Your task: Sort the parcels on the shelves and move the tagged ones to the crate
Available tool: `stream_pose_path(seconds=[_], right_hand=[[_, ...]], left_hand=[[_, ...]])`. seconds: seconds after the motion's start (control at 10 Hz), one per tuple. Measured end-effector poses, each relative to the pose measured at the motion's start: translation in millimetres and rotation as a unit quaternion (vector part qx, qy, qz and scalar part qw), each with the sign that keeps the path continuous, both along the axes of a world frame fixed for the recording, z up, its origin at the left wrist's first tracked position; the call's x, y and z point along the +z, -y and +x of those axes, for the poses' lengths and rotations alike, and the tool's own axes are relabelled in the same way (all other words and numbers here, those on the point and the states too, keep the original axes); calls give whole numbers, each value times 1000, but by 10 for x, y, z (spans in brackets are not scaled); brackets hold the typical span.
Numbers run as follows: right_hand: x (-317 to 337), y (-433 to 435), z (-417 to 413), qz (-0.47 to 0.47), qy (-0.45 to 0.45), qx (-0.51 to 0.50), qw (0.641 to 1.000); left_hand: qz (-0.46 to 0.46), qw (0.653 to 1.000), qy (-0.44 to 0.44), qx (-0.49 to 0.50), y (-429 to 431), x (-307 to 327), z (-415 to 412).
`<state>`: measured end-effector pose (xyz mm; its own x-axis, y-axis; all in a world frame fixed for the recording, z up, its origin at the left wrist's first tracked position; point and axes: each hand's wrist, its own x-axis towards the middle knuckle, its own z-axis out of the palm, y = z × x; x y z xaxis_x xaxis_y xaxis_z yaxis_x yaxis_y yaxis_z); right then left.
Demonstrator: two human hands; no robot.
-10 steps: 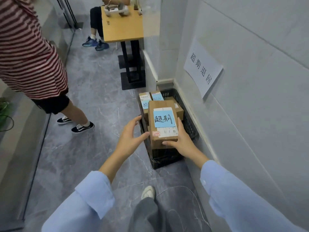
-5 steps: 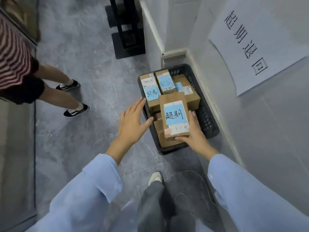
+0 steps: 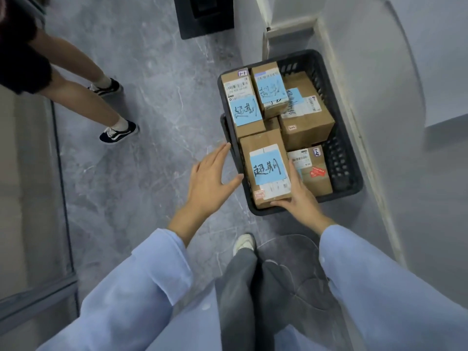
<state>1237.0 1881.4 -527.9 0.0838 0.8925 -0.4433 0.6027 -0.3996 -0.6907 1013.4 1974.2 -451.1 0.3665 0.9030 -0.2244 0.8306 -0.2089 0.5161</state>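
Note:
A black plastic crate [image 3: 340,158] sits on the floor against the wall, filled with several brown cardboard parcels. My right hand [image 3: 297,196] grips a brown parcel with a blue handwritten tag [image 3: 266,150] at its near right corner, over the crate's near left part. Just left of the crate's rim my left hand [image 3: 210,178] hovers with fingers spread, holding nothing. Two other blue-tagged parcels [image 3: 244,110] [image 3: 271,91] lie at the crate's far left. An untagged-looking box with a red sticker [image 3: 315,173] lies to the right of the held parcel.
Another person's legs and dark sneakers [image 3: 119,131] stand on the grey marble floor to the left. A black table base [image 3: 205,16] is at the top. A white wall and skirting [image 3: 379,173] run along the crate's right. My own shoe [image 3: 244,243] is just below the crate.
The view has tilted down and closer to the crate. The tagged parcel in my right hand has dropped lower into the crate's near left part; my left hand stays open beside it.

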Motion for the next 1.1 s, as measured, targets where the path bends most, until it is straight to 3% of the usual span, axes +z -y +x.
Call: stream_pose_path(seconds=[0.6,1.1], right_hand=[[-274,48,39,-48,32,-6,998],[93,70,228,-60,31,-25,997]], left_hand=[[-7,1000,-27,12,143,-213,14],[-8,1000,-21,3,269,59,62]])
